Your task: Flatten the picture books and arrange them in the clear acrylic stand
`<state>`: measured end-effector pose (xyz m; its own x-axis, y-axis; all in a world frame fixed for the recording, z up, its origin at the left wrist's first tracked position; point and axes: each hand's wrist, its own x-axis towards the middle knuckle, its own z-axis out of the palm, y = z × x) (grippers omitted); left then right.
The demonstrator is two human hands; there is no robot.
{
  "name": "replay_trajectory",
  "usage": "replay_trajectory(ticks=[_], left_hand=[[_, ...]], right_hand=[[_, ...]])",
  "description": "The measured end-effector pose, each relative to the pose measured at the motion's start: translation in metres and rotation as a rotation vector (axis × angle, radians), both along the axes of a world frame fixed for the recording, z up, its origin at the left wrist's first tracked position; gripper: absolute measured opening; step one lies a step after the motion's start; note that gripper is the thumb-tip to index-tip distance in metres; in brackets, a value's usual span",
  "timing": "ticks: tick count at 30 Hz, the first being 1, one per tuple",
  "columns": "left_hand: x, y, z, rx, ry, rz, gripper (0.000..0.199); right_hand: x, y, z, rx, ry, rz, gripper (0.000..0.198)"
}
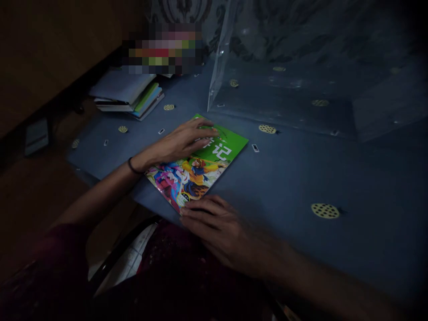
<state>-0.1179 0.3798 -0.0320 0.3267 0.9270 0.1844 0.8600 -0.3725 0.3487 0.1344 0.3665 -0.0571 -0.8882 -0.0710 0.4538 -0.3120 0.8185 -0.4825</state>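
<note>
A picture book (207, 171) with a green top and a colourful cartoon figure on its cover lies closed and slanted near the table's front edge. My left hand (187, 139) rests flat across the upper left of the cover, fingers stretched out and hiding part of the title. A dark band circles that wrist. At the book's lower corner, my right hand (214, 225) lies with its fingers extended and their tips at the cover's edge. Its thumb is hidden, and no grip on the book shows.
The table has a blue cloth (287, 187) printed with yellow pineapples. A stack of books (123, 91) stands at the back left, near a blurred-out patch. A clear plastic box (281, 102) takes up the back right. A phone-like object (36, 137) lies at far left.
</note>
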Motion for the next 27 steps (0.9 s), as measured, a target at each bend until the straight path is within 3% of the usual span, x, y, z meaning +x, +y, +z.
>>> replay_trajectory(ticks=[4, 7, 10, 14, 19, 23, 27], left_hand=[[-0.029, -0.074, 0.008, 0.075, 0.002, 0.218, 0.042], [-0.036, -0.128, -0.004, 0.174, 0.035, 0.403, 0.038], [-0.031, -0.16, -0.021, 0.21, 0.055, 0.497, 0.035], [-0.025, -0.172, -0.037, 0.238, 0.093, 0.481, 0.036], [-0.015, -0.169, -0.04, 0.272, 0.122, 0.443, 0.041], [0.014, -0.166, -0.037, 0.283, 0.136, 0.308, 0.051], [0.049, -0.165, -0.035, 0.276, 0.112, 0.184, 0.057]], right_hand=[[0.0, -0.002, -0.002, -0.01, 0.029, -0.016, 0.031], [-0.001, -0.003, -0.004, -0.024, 0.049, -0.029, 0.029], [-0.002, -0.004, -0.005, -0.046, 0.073, -0.04, 0.029], [-0.003, -0.005, -0.004, -0.043, 0.068, -0.039, 0.03], [-0.003, -0.004, -0.004, -0.059, 0.068, -0.03, 0.034], [-0.003, -0.003, -0.005, -0.063, 0.09, -0.026, 0.032], [-0.002, -0.001, -0.008, -0.173, 0.165, -0.087, 0.037]])
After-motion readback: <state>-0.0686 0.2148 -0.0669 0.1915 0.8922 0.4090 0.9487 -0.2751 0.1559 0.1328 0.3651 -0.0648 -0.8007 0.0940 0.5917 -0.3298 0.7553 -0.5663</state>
